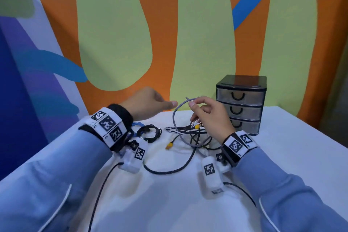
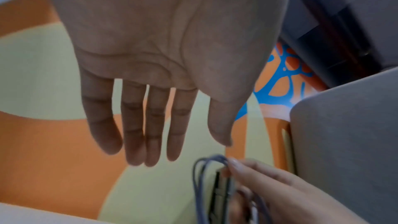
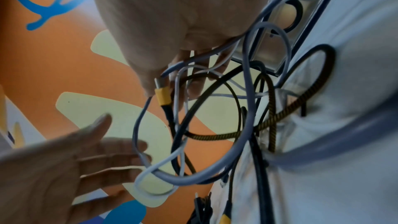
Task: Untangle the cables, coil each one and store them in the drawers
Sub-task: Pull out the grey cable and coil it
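Pinching a grey cable (image 1: 176, 117) loop above the tangle (image 1: 192, 133) beside the drawers (image 1: 240, 103), the right hand (image 1: 209, 117) risks dragging neighbouring cords along; the left hand (image 1: 150, 102) hovers flat-fingered, holding nothing.

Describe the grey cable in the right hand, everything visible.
The grey cable is thin, smooth and rubbery-looking. The right hand pinches it near one end, lifting it into a tall loop above the table. Its lower part runs into the tangle of black, white and yellow-tipped cables. The open left hand is close beside it, not touching.
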`<state>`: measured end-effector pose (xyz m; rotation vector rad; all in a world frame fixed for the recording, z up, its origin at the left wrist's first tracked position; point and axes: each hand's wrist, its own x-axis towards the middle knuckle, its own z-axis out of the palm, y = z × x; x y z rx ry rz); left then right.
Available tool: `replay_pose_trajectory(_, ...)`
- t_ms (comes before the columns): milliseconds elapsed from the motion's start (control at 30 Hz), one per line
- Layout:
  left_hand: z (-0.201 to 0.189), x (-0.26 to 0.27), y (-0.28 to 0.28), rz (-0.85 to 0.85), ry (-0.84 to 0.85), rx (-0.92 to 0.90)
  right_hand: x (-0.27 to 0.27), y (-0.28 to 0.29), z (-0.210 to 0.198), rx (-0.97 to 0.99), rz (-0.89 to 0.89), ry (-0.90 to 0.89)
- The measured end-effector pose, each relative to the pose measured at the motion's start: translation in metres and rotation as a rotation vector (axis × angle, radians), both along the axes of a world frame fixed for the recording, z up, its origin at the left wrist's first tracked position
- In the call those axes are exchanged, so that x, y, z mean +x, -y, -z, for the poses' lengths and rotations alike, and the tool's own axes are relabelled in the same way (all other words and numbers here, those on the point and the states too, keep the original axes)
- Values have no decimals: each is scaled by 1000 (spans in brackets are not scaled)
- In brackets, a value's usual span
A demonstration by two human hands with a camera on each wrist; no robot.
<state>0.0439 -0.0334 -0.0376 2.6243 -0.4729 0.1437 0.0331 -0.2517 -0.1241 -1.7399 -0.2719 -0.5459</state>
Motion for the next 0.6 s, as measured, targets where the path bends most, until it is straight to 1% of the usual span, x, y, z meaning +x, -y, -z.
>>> replay_pose_trajectory(67,12,7,23,54,-38,48,1,1,1,-16,9,10)
replay_pose_trajectory(100,19,11,31,87,-37,22,2,2,1,-38,31,10)
replay_pose_trajectory(133,26,14,37,121,-15,-46,4,4,2,-63,63,8)
replay_pose_trajectory(200,34,14,47,170,73,-275,8,8,4,-78,135,17)
replay_pose_trajectory(300,32,4,56,256,189,-735,12,14,5,-28,250,52)
replay_pose_trajectory(367,28,-6,59,298,263,-942,14,20,5,-39,276,44)
replay_pose_trajectory(467,23,-15,55,262,401,-1069,17,24,6,-137,247,35)
replay_pose_trajectory(533,20,-16,47,227,485,-1118,16,26,5,-212,281,48)
replay_pose_trajectory(600,17,-14,37,177,521,-1159,9,24,-1,-265,313,60)
